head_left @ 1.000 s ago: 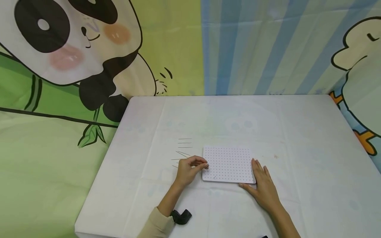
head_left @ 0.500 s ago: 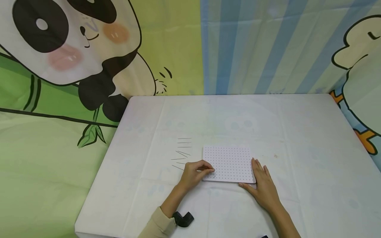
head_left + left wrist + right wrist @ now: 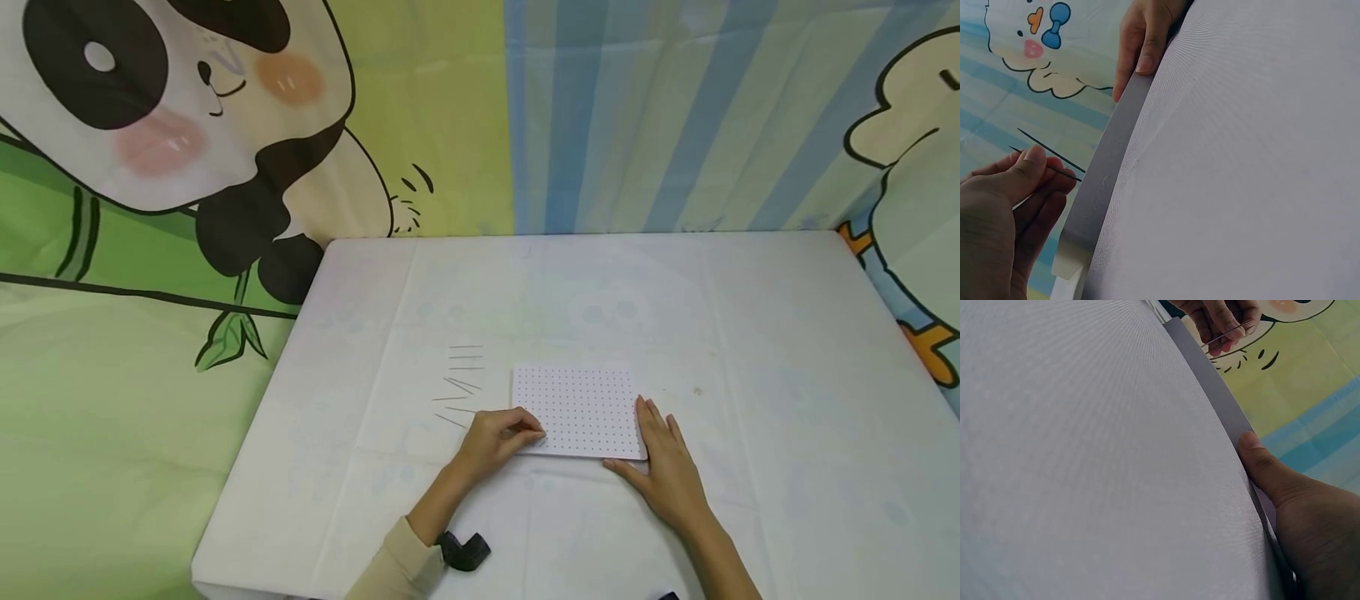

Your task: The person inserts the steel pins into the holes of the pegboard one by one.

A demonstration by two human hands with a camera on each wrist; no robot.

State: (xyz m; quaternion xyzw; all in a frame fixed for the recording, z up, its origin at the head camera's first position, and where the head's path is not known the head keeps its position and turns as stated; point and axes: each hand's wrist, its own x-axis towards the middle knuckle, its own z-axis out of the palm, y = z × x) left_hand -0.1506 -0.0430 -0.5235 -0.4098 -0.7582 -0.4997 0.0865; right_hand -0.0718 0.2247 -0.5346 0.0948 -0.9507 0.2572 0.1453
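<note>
thin loose rods [image 3: 459, 385] lie in a rough column on the white table [image 3: 637, 292], towards ten o'clock of the perforated board [image 3: 581, 408]; beyond them, at twelve, hangs a printed, creased cloth [image 3: 600, 125]. a black wrist piece [image 3: 465, 554] sticks out beside the left sleeve [image 3: 397, 562]. the perforated board is a flat white rectangle dotted with rows of tiny dark holes, its side edge smooth and grey. over its eight o'clock corner the left hand [image 3: 491, 437] pinches a dark, needle-thin rod [image 3: 1065, 173] between thumb and fingers, a second rod [image 3: 1050, 150] slanting just beside it. at four o'clock the right hand [image 3: 667, 475] rests unclenched along the edge, thumb on the near side. the left hand covers that corner, and whether either rod sits in a hole is hidden
</note>
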